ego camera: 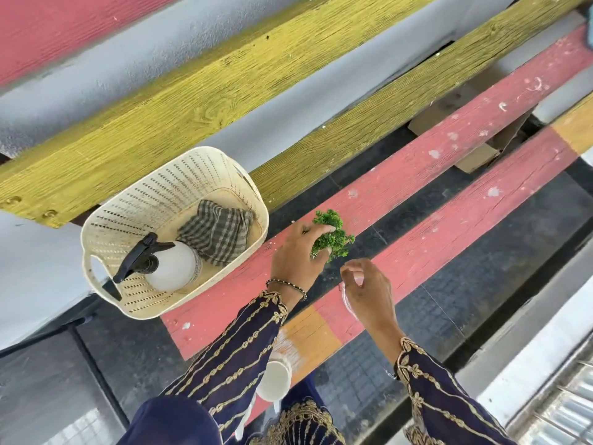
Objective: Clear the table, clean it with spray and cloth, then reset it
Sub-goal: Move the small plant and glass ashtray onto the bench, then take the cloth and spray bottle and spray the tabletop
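Gripping green sprig [333, 234] in left hand [298, 255] over pink desk [449, 155] slat; right hand [365, 287] loosely curled, holding clear something, unclear what. Basket [102, 252] just left, with spray [160, 264] and cloth [218, 232], nearer left hand.

Spray bottle [171, 266] and cloth [216, 231] in basket [106, 220].

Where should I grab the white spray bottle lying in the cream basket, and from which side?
Take the white spray bottle with the black trigger head by its narrow black neck, coming down from above through the open top of the cream perforated plastic basket. It lies on its side with the trigger towards the handle end; the round body looks wider and probably harder to grip.
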Motion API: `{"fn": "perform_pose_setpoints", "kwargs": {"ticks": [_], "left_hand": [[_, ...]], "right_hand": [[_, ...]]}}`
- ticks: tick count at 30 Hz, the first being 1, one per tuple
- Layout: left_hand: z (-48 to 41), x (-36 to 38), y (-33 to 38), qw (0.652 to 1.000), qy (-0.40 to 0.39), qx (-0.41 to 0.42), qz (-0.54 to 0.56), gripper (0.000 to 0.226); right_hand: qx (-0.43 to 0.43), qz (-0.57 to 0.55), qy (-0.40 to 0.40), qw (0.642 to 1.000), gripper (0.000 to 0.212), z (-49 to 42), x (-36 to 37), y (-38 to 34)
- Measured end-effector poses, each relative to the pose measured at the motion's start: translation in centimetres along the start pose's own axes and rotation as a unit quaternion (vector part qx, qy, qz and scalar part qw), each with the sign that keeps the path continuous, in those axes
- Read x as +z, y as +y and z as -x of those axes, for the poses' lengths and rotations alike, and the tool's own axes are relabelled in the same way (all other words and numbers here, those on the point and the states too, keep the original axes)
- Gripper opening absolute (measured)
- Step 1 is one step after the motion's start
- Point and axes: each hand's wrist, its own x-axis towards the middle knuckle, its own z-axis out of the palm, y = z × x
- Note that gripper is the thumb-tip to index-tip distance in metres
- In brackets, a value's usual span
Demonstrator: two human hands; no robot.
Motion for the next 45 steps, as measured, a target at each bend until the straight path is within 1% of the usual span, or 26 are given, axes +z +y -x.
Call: {"fn": "perform_pose_setpoints", "kwargs": {"ticks": [4,7,9,10,12,14,18,21,23,24,25,27,29,31,34,37,38,41,43,45], "left_hand": [[0.9,-0.9,0.2,1.000,-0.010,0.004,-0.004,0.045],[1.9,-1.9,0.3,1.000,0.003,0.007,0.008,0.044],[3.0,-2.9,0.3,0.999,0.023,0.010,0.019,0.041],[3.6,-3.4,0.3,0.999,0.040,0.015,0.029,0.039],[5.1,-5.0,0.1,0.994,0.099,0.021,0.050,0.032],[6.6,-6.9,-0.5,0.984,0.167,0.023,0.056,0.026],[9.8,-11.0,-2.6,0.962,0.264,0.026,0.069,0.023],[12.0,-13.7,-4.7,0.946,0.314,-0.009,0.077,0.022],[13.5,-15.2,-6.2,0.939,0.331,-0.040,0.088,0.020],[14.1,-15.8,-6.8,0.935,0.338,-0.055,0.091,0.019],[14.6,-16.2,-7.5,0.931,0.346,-0.067,0.094,0.018],[15.9,-17.1,-8.9,0.923,0.366,-0.081,0.092,0.017],[16.9,-17.7,-10.3,0.918,0.375,-0.093,0.088,0.018],[17.6,-18.0,-11.4,0.916,0.377,-0.103,0.093,0.019],[17.9,-18.1,-12.7,0.910,0.385,-0.119,0.097,0.019],[17.3,-18.2,-13.5,0.905,0.394,-0.127,0.097,0.018],[17.1,-18.2,-13.7,0.904,0.397,-0.127,0.097,0.018],[16.7,-18.0,-14.0,0.898,0.405,-0.131,0.108,0.019],[16.6,-17.8,-14.1,0.897,0.406,-0.138,0.109,0.018],[16.5,-17.6,-14.3,0.898,0.403,-0.142,0.108,0.018]], "right_hand": [[-0.022,0.009,0.004,1.000,0.019,0.9,0.2,-1.7],[-0.044,-0.007,0.010,0.999,0.015,1.7,0.7,-2.9],[-0.060,-0.022,-0.003,0.998,0.015,2.3,1.2,-3.9],[-0.069,-0.032,-0.009,0.997,0.014,2.6,1.3,-4.4],[-0.102,-0.050,-0.021,0.993,0.013,3.4,2.1,-6.0],[-0.151,-0.053,-0.031,0.987,0.013,4.2,3.1,-8.1],[-0.256,-0.044,-0.059,0.964,0.018,5.4,6.3,-12.8],[-0.313,-0.031,-0.050,0.948,0.019,6.4,9.6,-16.3],[-0.335,0.004,-0.064,0.940,0.030,6.7,12.2,-18.2],[-0.328,0.026,-0.087,0.940,0.038,6.5,13.3,-18.9],[-0.312,0.044,-0.108,0.943,0.040,6.2,14.4,-19.5],[-0.283,0.058,-0.140,0.947,0.035,5.2,16.3,-20.4],[-0.264,0.076,-0.164,0.947,0.044,4.0,17.5,-21.1],[-0.252,0.075,-0.168,0.950,0.050,3.2,18.0,-21.3],[-0.273,0.053,-0.169,0.945,0.039,3.0,18.6,-21.1],[-0.298,-0.003,-0.176,0.938,0.024,3.1,18.8,-21.0],[-0.299,-0.024,-0.173,0.938,0.023,2.9,18.8,-21.2],[-0.273,-0.098,-0.176,0.941,0.043,2.5,19.1,-21.9],[-0.269,-0.092,-0.163,0.945,0.049,2.3,19.8,-22.1],[-0.260,-0.084,-0.148,0.950,0.060,2.1,20.5,-22.1]]}}
